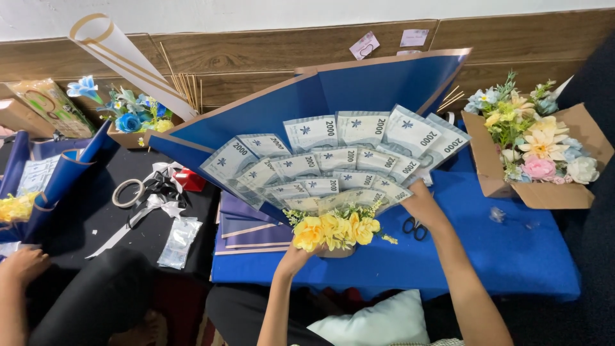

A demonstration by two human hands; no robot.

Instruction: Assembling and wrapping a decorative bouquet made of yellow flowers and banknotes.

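Observation:
A fan of grey-blue banknotes (339, 160) lies on folded dark blue wrapping paper (359, 86) with a bronze edge. A cluster of yellow artificial flowers (336, 229) sits at the base of the fan. My left hand (293, 259) grips the bouquet from below, under the yellow flowers. My right hand (423, 204) rests on the lower right edge of the banknote fan, fingers touching the notes. Black-handled scissors (415, 227) lie partly under my right wrist on the blue table cover (512, 250).
A cardboard box of pastel flowers (538, 154) stands at the right. A box with blue flowers (131, 118), a paper roll (128, 61), tape ring (128, 192), ribbons (157, 192) and spare blue sheets (246, 227) lie left. Another person's hand (22, 263) is at far left.

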